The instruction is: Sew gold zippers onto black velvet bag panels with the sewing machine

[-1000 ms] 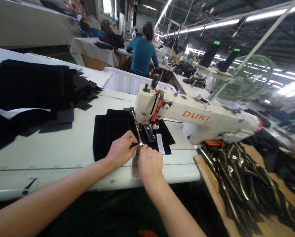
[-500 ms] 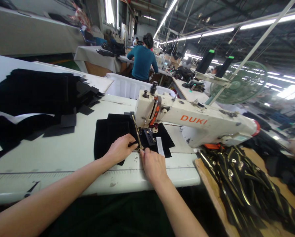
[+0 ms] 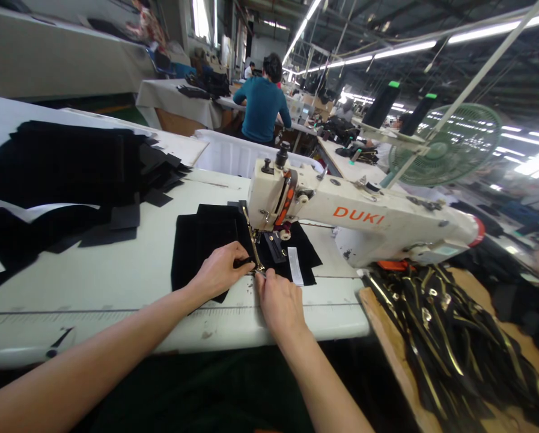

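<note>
- Both grips are pinching the gold zipper (image 3: 253,243): left hand (image 3: 219,272), right hand (image 3: 280,300) at 4 o'clock from it.
- Holding it taut and straight is seeming wise.

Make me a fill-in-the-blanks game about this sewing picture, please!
1. The orange word on the sewing machine reads ____.
2. The left hand and right hand pinch at the gold zipper, which lies on ____ fabric.
3. The fan beyond the machine is coloured ____.

Missing words: DUKI; black; green.
</note>
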Motion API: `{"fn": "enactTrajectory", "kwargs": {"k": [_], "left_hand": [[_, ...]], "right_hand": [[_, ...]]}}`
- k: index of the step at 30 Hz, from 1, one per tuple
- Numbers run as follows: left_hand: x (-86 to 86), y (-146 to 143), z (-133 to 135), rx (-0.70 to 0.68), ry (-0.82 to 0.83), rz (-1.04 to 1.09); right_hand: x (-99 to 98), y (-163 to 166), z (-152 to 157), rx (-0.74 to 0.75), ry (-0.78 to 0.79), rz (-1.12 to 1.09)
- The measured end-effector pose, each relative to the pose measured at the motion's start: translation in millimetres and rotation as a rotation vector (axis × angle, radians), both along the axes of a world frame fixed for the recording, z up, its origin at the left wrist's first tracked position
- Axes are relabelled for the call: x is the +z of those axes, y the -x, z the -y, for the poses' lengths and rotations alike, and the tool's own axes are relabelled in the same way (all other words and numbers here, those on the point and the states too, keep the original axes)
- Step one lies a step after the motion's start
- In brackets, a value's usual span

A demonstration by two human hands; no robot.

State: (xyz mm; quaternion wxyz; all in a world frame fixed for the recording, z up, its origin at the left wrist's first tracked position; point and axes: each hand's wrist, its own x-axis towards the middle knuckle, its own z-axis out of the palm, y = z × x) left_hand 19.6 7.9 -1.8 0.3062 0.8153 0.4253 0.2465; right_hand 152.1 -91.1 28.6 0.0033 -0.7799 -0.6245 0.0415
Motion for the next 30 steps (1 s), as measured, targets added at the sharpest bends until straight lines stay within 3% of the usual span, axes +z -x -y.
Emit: {"fn": "enactTrajectory", "kwargs": {"k": [14, 22, 26, 30], "left_hand": [[7.4, -6, 16, 0.021, -0.059, -0.061], [-0.2, -5, 4, 0.061, -0.002, -0.03], [-6.4, -4, -4, 0.113, 0.044, 0.008], [-2.1, -1, -2, 0.084, 0.043, 0.041]], "right_hand": [[14.5, 17, -13, -0.003, 0.07, 0.031], [9.5, 1, -14, 0.132, 0.048, 0.036], [5.1, -2, -11, 0.142, 0.02, 0.044], [0.9, -1, -9, 0.139, 0.001, 0.043]]}}
